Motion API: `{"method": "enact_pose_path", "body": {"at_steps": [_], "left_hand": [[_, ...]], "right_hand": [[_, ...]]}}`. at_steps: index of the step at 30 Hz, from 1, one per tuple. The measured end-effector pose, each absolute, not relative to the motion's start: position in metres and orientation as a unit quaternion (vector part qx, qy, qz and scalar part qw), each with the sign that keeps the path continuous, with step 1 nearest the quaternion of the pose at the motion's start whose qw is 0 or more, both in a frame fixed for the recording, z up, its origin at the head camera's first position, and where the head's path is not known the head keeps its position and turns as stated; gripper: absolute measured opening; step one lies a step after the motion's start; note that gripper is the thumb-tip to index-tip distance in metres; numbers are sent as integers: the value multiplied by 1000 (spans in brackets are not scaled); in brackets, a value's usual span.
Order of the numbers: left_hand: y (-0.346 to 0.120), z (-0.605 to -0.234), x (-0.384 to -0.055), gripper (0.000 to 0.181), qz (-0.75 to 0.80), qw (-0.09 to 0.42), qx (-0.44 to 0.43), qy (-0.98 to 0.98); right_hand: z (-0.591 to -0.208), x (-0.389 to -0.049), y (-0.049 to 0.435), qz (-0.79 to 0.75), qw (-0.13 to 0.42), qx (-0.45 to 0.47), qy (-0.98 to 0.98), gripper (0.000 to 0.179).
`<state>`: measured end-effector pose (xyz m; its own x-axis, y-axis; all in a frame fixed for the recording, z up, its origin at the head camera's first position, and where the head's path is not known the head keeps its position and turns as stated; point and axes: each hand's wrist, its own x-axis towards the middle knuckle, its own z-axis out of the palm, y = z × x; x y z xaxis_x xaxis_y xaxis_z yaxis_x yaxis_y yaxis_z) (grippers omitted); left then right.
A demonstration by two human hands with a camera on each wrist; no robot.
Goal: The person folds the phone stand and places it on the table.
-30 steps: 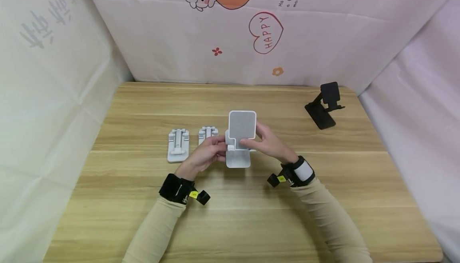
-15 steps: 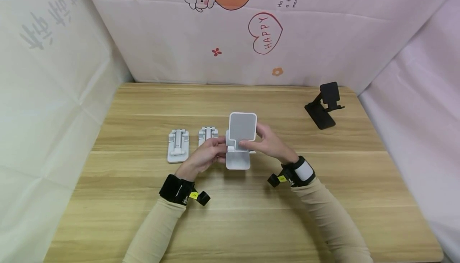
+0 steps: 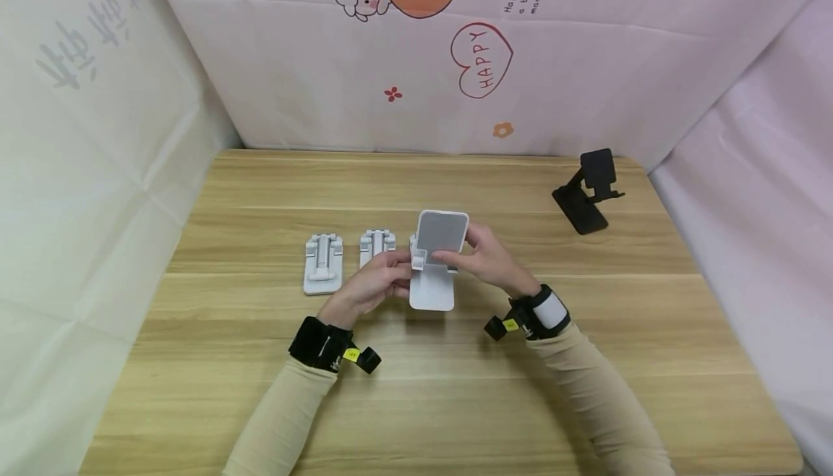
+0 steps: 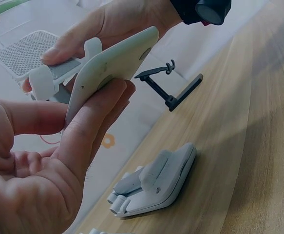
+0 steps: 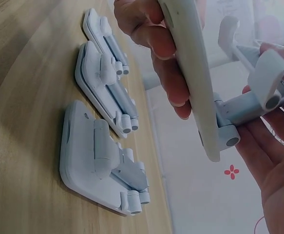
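Observation:
A white phone stand (image 3: 442, 230) with a grey padded plate is held above the table, partly unfolded. My left hand (image 3: 374, 284) pinches its flat base (image 4: 112, 61) between thumb and fingers. On the other side, my right hand (image 3: 491, 262) grips the padded plate, its thumb across the grey face and its fingers behind. In the right wrist view the hinged arm (image 5: 251, 108) shows between base and plate. Folded white stands lie below: a left one (image 3: 323, 265), a middle one (image 3: 377, 243), and a third (image 5: 100, 165) mostly hidden in the head view by the held stand.
An unfolded black phone stand (image 3: 582, 190) stands at the back right of the wooden table (image 3: 416, 404). Printed white cloth (image 3: 312, 78) hangs behind the table and along both sides.
The padded plate has shifted slightly down and tipped against the base, and more of the base's lower part shows. Both hands keep their grip and barely move.

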<state>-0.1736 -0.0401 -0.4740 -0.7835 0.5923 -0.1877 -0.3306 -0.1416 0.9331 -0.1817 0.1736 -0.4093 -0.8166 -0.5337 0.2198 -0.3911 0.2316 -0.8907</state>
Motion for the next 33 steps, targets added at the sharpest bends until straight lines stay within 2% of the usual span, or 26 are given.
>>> {"method": "enact_pose_path", "body": {"at_steps": [33], "left_hand": [[-39, -475, -172, 45, 745, 315, 118, 576]], "right_hand": [[-416, -184, 169, -540, -5, -311, 782, 36]]}}
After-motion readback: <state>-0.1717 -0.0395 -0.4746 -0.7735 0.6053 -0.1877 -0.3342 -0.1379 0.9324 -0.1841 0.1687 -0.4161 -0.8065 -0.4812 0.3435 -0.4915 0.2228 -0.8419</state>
